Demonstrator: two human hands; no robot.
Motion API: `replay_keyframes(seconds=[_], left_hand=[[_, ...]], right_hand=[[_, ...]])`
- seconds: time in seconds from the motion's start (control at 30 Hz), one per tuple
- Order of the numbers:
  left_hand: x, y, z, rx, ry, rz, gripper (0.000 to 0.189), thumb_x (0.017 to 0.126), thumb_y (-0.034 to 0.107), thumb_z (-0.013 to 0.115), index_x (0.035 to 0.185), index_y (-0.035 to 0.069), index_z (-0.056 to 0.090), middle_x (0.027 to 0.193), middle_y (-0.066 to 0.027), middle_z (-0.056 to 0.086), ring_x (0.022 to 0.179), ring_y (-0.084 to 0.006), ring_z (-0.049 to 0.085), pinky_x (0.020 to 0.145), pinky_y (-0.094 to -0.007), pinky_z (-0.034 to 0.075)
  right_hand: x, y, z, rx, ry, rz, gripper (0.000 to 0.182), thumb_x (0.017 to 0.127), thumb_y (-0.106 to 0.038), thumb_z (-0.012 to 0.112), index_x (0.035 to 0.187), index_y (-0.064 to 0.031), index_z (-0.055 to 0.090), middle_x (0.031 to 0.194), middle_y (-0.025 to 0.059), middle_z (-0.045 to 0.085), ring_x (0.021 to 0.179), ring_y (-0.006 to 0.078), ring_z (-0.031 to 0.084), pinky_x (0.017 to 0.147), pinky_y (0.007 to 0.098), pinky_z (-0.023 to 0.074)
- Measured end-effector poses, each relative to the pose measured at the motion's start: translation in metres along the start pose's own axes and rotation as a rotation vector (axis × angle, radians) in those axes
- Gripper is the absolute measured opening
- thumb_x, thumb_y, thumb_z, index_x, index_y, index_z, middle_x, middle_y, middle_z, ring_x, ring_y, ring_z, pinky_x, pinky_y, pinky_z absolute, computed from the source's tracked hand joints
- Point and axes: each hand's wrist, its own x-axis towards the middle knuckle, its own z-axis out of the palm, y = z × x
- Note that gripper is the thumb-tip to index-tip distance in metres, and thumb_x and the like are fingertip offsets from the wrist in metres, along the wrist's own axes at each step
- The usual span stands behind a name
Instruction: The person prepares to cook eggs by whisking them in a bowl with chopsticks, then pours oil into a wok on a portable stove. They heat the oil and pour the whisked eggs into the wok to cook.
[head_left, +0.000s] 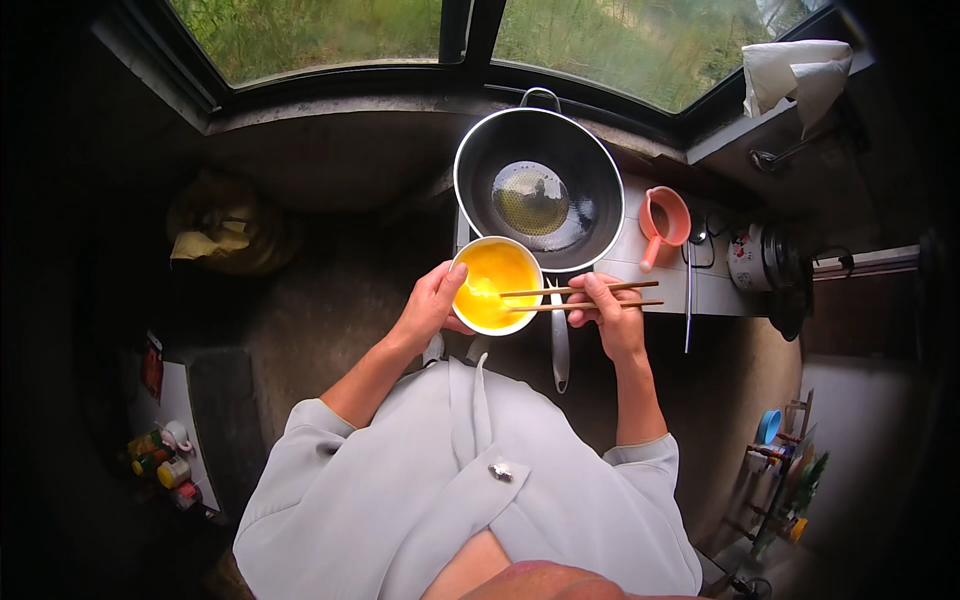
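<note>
My left hand (431, 304) grips a white bowl (534, 321) by its left side, the thumb over the rim. Beaten egg (491, 281), bright yellow, fills much of the bowl. Between the fingers of my right hand (611, 315) is a pair of wooden chopsticks (581, 292), spread slightly apart with their tips in the egg. Just beyond the bowl stands a dark wok (480, 180) with a pale rim, clear oil (531, 201) pooled at its bottom. The bowl overlaps the wok's near edge in view. The wok's long handle (559, 352) points towards me below my right hand.
Right of the wok, a coral plastic ladle (666, 214) sits on the white tiled counter (637, 277), near a long metal utensil (688, 300) and a rice cooker (750, 259). A window (465, 45) runs behind. A sack (225, 225) stands left; a table with jars (199, 420) is lower left.
</note>
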Motion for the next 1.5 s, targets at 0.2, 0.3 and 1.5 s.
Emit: replay_keyframes(seconds=[0.2,0.3,1.5], left_hand=[[0.000,-0.002,-0.001,-0.008,0.002,0.006,0.051,0.101,0.048,0.046,0.124,0.003,0.051,0.103,-0.0098,0.064,0.085,-0.0163,0.070,0.060,-0.0288,0.061],[-0.002,-0.002,0.000,-0.008,0.007,0.010,0.051,0.101,0.048,0.046,0.124,0.003,0.051,0.102,-0.0095,0.064,0.084,-0.0159,0.070,0.061,-0.0288,0.061],[-0.005,-0.007,-0.005,-0.012,0.038,0.028,0.056,0.100,0.053,0.042,0.125,0.004,0.051,0.103,-0.0089,0.065,0.085,-0.0158,0.070,0.060,-0.0276,0.061]], right_hand=[[-0.002,0.001,0.004,-0.031,-0.024,0.016,0.028,0.098,-0.021,0.058,0.096,0.0041,0.068,0.074,0.0099,0.067,0.057,0.0138,0.065,0.052,0.0237,0.0558],[0.007,-0.009,-0.015,0.075,0.085,-0.103,0.026,0.099,-0.019,0.056,0.096,0.0041,0.068,0.073,0.0098,0.067,0.056,0.0138,0.065,0.051,0.0242,0.0557],[-0.003,0.052,0.014,0.562,0.223,0.225,0.021,0.099,-0.026,0.057,0.093,-0.0062,0.062,0.072,0.0012,0.063,0.057,0.0073,0.061,0.049,0.0175,0.0500]])
